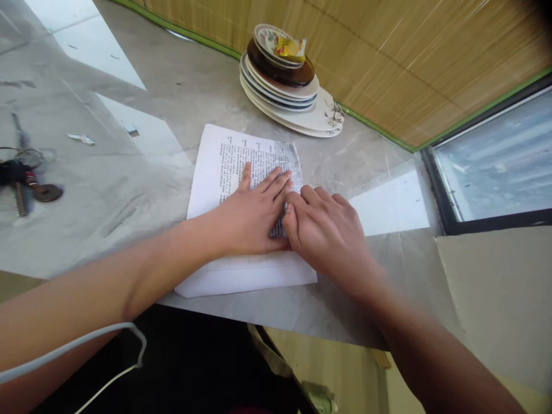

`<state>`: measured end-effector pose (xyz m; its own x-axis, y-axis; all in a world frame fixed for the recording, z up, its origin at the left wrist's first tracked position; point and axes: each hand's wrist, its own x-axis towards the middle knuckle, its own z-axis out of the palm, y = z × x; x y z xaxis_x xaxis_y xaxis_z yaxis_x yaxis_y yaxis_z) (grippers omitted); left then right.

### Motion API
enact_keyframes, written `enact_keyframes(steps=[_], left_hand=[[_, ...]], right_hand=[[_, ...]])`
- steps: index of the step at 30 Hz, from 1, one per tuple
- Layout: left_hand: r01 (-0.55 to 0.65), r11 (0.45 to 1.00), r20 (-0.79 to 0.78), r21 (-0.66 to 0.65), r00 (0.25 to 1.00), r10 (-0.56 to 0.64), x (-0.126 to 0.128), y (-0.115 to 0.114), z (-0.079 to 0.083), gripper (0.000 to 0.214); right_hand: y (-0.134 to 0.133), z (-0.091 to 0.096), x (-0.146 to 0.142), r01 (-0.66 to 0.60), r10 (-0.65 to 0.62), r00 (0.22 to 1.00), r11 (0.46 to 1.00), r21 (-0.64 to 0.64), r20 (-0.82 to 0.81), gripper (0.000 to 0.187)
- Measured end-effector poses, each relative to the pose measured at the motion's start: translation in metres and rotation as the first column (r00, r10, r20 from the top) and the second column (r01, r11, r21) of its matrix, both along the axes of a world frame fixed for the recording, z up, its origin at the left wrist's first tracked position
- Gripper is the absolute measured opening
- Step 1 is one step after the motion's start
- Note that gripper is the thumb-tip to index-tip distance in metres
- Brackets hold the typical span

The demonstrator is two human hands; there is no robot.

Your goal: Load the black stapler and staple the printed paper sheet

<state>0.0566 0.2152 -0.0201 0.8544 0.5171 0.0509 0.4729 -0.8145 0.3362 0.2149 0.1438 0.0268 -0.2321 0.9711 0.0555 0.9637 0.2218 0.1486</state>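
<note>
Several sheets of white paper, the top one a printed sheet [211, 172], lie on the grey marbled table. Along that sheet's right side runs a greyish strip [284, 150] with dense print, which looks folded over. My left hand [261, 215] rests flat on the sheet, its fingers apart and pointing away from me. Right beside it, my right hand [328, 230] is closed at the sheet's right edge, thumb and forefinger pressed together there. The bit of paper under those fingertips is hidden. A lower white sheet [250, 276] shows nearer the table's front edge.
Stacked plates [280, 100] stand at the back, topped by a small yellow packet [291, 49]. Keys [19, 172] lie at the far left, near a white scrap [81, 139]. A bamboo mat [388, 52] covers the wall. A white cable [73, 351] hangs at the lower left.
</note>
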Motion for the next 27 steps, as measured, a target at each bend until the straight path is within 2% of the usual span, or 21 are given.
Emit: enact_keyframes(steps=[8, 11, 13, 15, 17, 20, 27], left_hand=[[0.012, 1.000, -0.018, 0.019, 1.000, -0.012, -0.002, 0.001, 0.003, 0.096], [0.006, 1.000, -0.031, 0.025, 0.999, -0.006, -0.002, 0.001, 0.005, 0.097], [0.010, 0.999, -0.032, 0.034, 0.999, -0.009, -0.003, 0.001, 0.005, 0.100], [0.014, 0.999, -0.026, 0.047, 1.000, -0.013, -0.003, 0.001, 0.004, 0.107], [0.018, 0.998, -0.021, 0.057, 1.000, -0.017, -0.003, 0.001, 0.002, 0.112], [0.018, 0.998, -0.017, 0.053, 1.000, -0.017, -0.002, 0.001, 0.001, 0.113], [0.004, 0.999, 0.004, 0.036, 1.000, -0.005, 0.000, 0.001, 0.000, 0.110]], right_hand=[[0.001, -0.004, -0.002, -0.053, 0.053, 0.999, 0.998, 0.036, -0.005, 0.037], [0.001, -0.003, 0.002, -0.086, 0.089, 0.993, 0.996, 0.038, -0.080, 0.037], [0.002, -0.001, 0.007, -0.018, 0.023, 0.977, 1.000, 0.022, -0.214, 0.038], [0.004, 0.002, 0.013, 0.088, -0.087, 0.927, 0.996, -0.014, -0.364, 0.041], [0.006, 0.004, 0.019, 0.141, -0.151, 0.884, 0.989, -0.056, -0.443, 0.041], [0.006, 0.005, 0.022, 0.107, -0.133, 0.903, 0.991, -0.086, -0.409, 0.038], [0.002, 0.006, 0.013, 0.038, -0.053, 0.965, 0.997, -0.063, -0.257, 0.038]])
